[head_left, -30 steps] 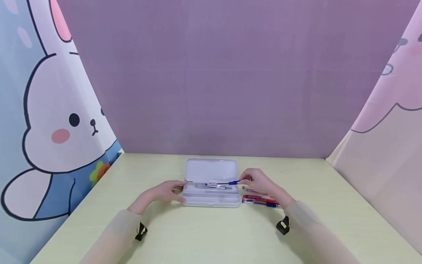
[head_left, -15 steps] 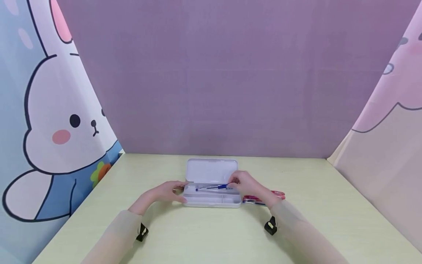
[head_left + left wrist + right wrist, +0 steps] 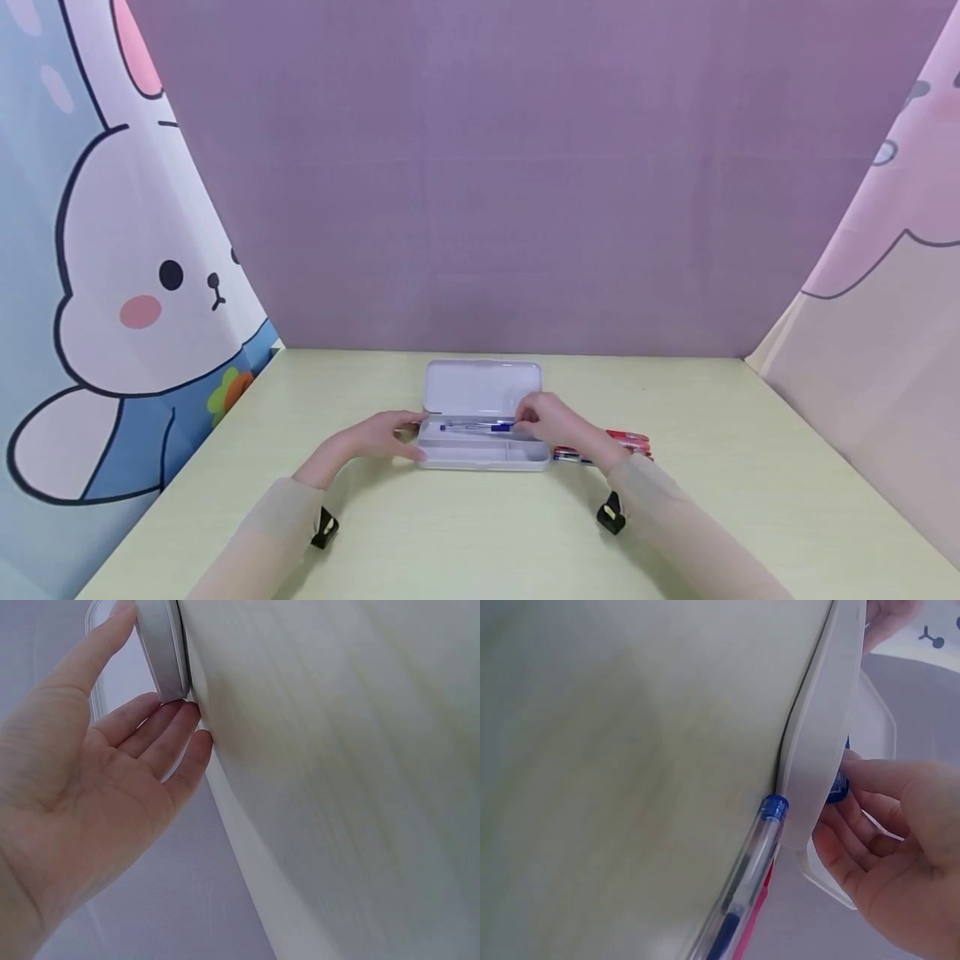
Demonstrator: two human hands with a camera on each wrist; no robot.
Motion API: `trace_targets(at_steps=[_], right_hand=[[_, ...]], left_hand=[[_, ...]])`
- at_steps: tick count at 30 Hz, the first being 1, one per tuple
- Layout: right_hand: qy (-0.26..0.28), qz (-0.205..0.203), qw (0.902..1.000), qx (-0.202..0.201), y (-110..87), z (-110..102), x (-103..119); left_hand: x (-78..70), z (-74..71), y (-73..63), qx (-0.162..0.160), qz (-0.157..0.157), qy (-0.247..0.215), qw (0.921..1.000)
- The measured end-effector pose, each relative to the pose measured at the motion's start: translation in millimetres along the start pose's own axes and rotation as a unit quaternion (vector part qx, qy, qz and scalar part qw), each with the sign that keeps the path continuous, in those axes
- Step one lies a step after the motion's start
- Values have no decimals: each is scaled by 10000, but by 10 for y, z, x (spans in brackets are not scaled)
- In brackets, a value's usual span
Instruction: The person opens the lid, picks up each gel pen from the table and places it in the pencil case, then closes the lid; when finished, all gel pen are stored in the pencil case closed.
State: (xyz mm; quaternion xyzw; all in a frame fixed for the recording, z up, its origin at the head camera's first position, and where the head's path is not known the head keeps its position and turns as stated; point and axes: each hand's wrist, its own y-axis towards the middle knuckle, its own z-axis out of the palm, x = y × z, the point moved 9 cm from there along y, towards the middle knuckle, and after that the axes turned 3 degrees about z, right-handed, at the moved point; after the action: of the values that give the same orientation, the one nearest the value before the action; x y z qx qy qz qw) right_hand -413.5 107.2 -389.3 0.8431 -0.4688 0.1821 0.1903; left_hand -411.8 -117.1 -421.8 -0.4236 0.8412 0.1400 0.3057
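A white pencil case [image 3: 465, 451] lies on the table with its lid [image 3: 482, 387] tipped back. My left hand [image 3: 378, 435] holds the case's left end, thumb at the front corner and fingers toward the back. In the left wrist view the thumb and fingertips touch the case end [image 3: 161, 652]. Over the rear compartment my right hand [image 3: 551, 418] pinches a clear pen [image 3: 476, 427] by its blue-capped end. The right wrist view shows that blue cap [image 3: 838, 789] between thumb and fingers, partly hidden by the case wall.
Right of the case, several red and blue pens [image 3: 628, 437] lie on the table, partly behind my right forearm. A clear pen with a blue end [image 3: 754, 862] lies close to the case's right end. A purple backdrop [image 3: 480, 208] stands behind the table.
My right hand has moved left and slightly down, bringing the blue-capped pen from beside the case into its rear compartment. The left hand has stayed on the case.
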Motion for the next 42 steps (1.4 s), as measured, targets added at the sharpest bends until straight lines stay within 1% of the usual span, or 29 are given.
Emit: trace_targets(at_steps=[3, 7, 10, 13, 17, 20, 27, 34, 42], right_hand=[[-58, -16, 10000, 18, 16, 7, 0], [-184, -28, 9998, 45, 27, 15, 7], [-295, 54, 9995, 82, 29, 20, -7], [-428, 43, 9991, 47, 25, 12, -10], [-606, -94, 9981, -64, 25, 0, 1], [-655, -80, 9978, -90, 36, 6, -11], [-474, 115, 9988, -85, 49, 12, -59], [-264, 75, 9996, 28, 29, 11, -75], [264, -14, 9996, -23, -46, -90, -74]], left_hand=[[-5, -4, -7, -14, -49, -16, 10000], [-22, -3, -12, -10, -35, 0, 10000], [-38, 0, -11, 3, 15, 37, 10000], [-46, -3, -10, 0, -35, -30, 10000], [-38, -3, -6, -11, -105, -71, 9999], [-38, -1, -6, -16, -80, -48, 10000], [-32, -7, -6, -47, -72, -19, 10000], [-42, -5, -9, -59, -60, 40, 10000], [-45, -10, -21, -83, -77, 63, 9999]])
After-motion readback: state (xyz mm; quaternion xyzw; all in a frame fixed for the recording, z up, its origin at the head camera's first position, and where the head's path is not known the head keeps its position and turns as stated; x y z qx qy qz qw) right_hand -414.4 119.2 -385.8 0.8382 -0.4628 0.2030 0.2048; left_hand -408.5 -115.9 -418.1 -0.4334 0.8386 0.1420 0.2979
